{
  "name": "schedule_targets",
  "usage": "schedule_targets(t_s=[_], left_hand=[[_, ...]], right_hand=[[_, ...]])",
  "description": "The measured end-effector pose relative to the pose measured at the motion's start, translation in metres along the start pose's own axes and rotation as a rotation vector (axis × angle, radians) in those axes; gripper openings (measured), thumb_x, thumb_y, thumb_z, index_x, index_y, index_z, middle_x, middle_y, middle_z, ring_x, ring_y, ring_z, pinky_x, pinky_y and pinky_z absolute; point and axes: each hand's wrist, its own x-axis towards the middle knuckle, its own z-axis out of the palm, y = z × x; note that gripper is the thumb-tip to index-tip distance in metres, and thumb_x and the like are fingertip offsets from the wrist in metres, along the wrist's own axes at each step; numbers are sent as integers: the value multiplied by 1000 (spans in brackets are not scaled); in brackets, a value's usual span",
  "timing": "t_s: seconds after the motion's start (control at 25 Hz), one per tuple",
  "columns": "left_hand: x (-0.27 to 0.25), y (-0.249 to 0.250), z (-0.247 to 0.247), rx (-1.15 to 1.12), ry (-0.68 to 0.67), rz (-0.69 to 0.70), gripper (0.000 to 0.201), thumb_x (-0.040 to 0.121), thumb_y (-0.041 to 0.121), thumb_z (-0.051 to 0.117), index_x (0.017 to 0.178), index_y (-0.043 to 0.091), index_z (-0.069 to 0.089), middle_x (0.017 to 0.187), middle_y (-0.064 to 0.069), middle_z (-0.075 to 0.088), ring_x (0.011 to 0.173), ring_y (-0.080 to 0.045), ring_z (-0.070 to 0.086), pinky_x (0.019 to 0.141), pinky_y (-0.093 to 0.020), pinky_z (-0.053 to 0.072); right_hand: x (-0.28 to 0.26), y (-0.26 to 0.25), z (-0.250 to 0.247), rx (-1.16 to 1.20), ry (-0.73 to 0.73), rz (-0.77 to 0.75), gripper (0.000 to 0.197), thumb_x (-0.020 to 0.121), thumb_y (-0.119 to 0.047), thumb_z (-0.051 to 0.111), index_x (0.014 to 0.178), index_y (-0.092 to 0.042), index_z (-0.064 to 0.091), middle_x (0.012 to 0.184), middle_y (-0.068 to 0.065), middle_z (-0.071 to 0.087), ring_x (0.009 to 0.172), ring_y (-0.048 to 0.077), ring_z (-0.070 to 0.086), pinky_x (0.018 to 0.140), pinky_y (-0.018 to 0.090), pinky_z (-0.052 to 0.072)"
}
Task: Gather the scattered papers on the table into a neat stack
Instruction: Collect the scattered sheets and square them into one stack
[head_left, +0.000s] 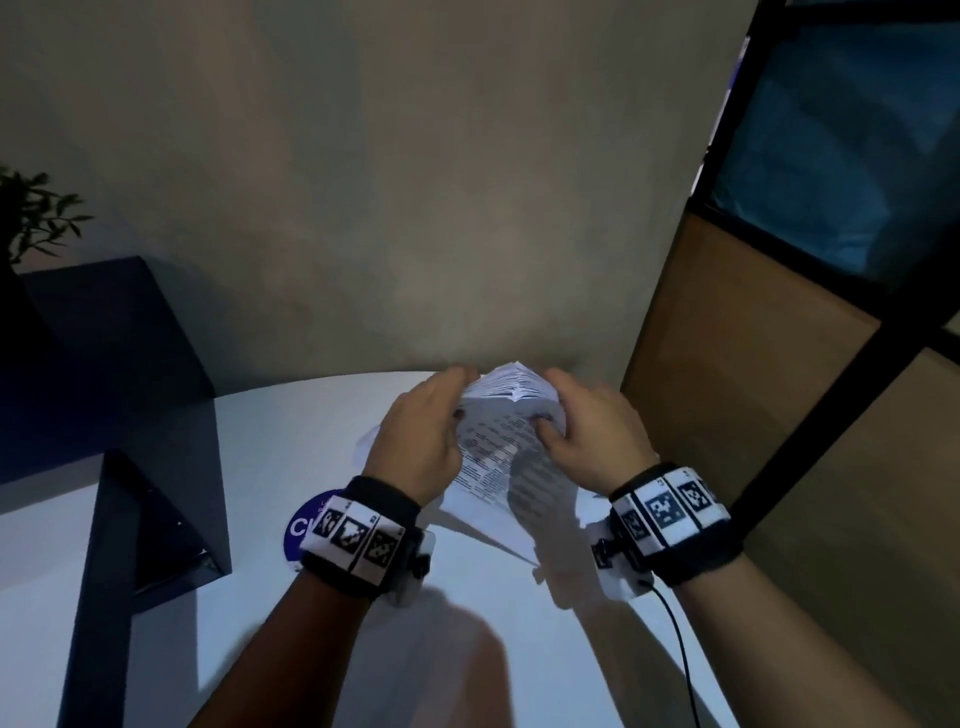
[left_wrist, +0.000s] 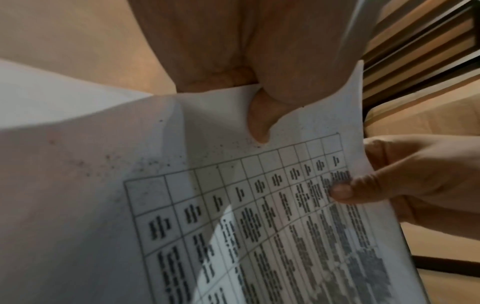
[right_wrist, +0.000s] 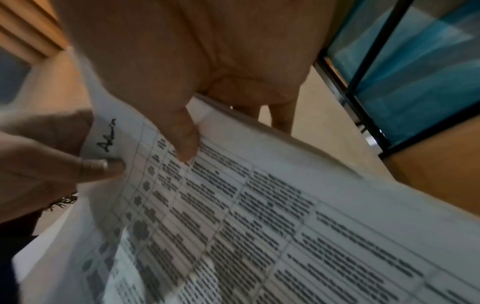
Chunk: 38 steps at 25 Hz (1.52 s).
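The left hand (head_left: 415, 431) and right hand (head_left: 587, 431) pinch opposite sides of the papers (head_left: 498, 462) at the far end, their long axis trailing back toward the person above the table (head_left: 291, 441).

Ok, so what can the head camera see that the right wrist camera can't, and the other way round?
Only the head view shows the two wristbands with black-and-white markers, the round blue sticker on the table, and the black cable. Only the right wrist view shows a handwritten word in the top sheet's margin, beside the left hand. Both show the left hand and the right hand gripping the papers, which are printed with a grid of text, and the blue glass panel.
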Motion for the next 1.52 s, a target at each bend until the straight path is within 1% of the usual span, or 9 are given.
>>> schedule_targets(t_s=[0.08,0.2,0.32,0.44,0.76,0.92,1.08,1.28,1.52], left_hand=[[9,5,-10,88,35,28,42,78,-2,58,117,13,56,104,-8,68,95,-34,63,79,-38,46],[-6,-5,-23,182,229,-129,57,81,28,73,130,23,45,130,-4,53,121,-22,48,100,-43,34],[-30,-20,-27,-347,276,-508,89,68,49,80,139,30,30,146,2,37,133,-16,38,105,-33,37],[-38,-13,-17,-925,163,-550,74,76,35,77,138,26,39,136,5,58,125,-16,56,91,-23,53],[-33,10,2,-517,333,-401,42,91,10,63,114,25,31,106,16,53,91,5,60,69,-13,53],[-59,-1,32,-485,272,-572,37,93,10,60,118,20,35,102,5,58,97,-26,64,78,-38,57],[-57,-1,29,-472,334,-555,31,95,12,59,115,22,37,99,15,60,89,-5,63,72,-30,56],[-80,-7,34,-507,240,-634,42,86,36,67,116,29,38,104,13,64,97,-18,67,77,-42,59],[-41,25,-13,-752,441,-430,58,77,45,66,127,23,46,107,14,67,98,-2,66,79,-15,51]], right_hand=[[-8,5,1,157,39,11,23,92,-24,61,114,-23,60,92,-2,70,82,20,65,57,17,36],[-11,16,-6,534,89,139,32,91,-19,66,121,-27,61,99,-8,72,91,11,69,74,23,54],[-16,23,-19,904,77,211,35,90,-5,66,114,-30,61,107,-8,73,101,7,70,87,30,56],[-19,18,-20,1088,112,219,36,88,1,66,112,-26,63,110,-4,75,106,12,70,90,32,56],[-35,-7,26,990,377,210,36,96,-8,58,126,-23,45,107,-18,63,97,-9,63,78,12,50],[-56,-16,64,878,267,286,29,98,-15,54,114,-34,38,103,-19,60,94,-7,63,74,18,49],[-52,-10,59,886,352,258,29,98,-9,52,113,-30,39,97,-20,59,85,-18,59,67,5,46],[-67,-2,65,865,217,336,34,95,-18,61,107,-44,42,106,-18,62,93,-11,61,87,39,56],[-51,-16,24,1056,562,225,45,78,-41,69,117,-34,48,111,-6,64,102,9,65,81,23,54]])
